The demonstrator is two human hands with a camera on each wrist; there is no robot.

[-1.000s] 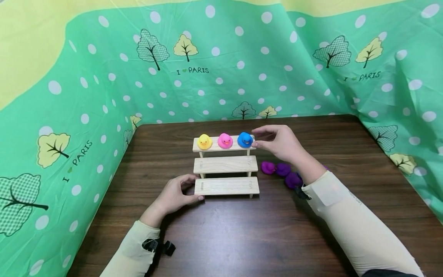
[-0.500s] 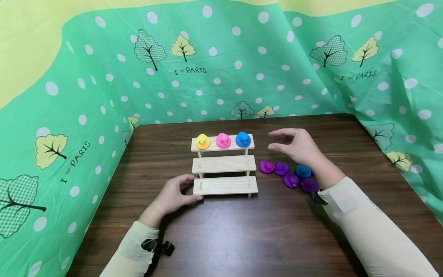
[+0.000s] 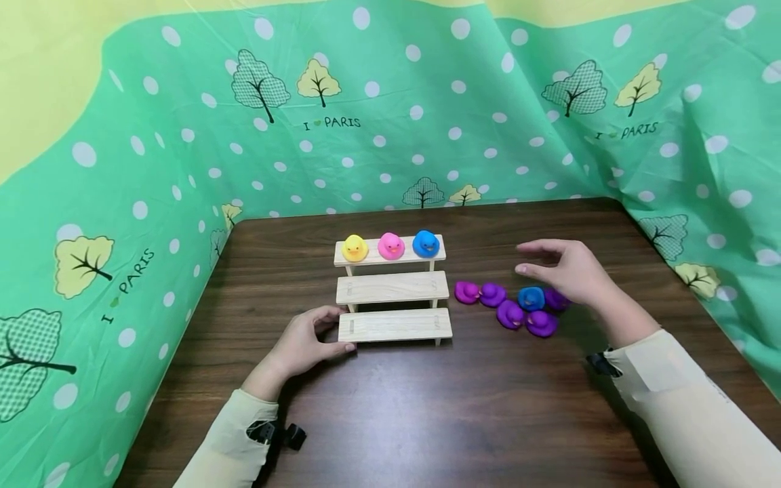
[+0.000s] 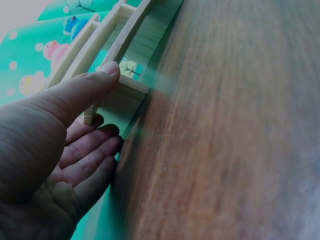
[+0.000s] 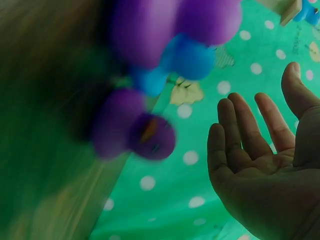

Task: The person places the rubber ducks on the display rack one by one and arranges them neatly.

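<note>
A three-step wooden display stand (image 3: 393,327) stands mid-table in the head view. Its top step carries a yellow rubber duck (image 3: 354,249), a pink duck (image 3: 391,247) and a blue duck (image 3: 426,245) in a row. My left hand (image 3: 305,344) holds the left end of the lowest step; in the left wrist view the thumb (image 4: 92,87) lies on the step's front edge and the other fingers are behind it. My right hand (image 3: 570,271) hovers with nothing in it, above and right of a group of purple ducks (image 3: 510,314) with a second blue duck (image 3: 531,298) among them.
A dark wood-grain table (image 3: 390,413) lies under everything. Green dotted cloth (image 3: 366,163) encloses the back and both sides. One purple duck (image 3: 555,299) is at the right of the group, nearest the right hand. The middle and lowest steps are bare wood.
My right hand has drawn away from the blue duck on the top step, moving right and slightly toward me, uncovering the loose ducks. The left hand stays at the stand.
</note>
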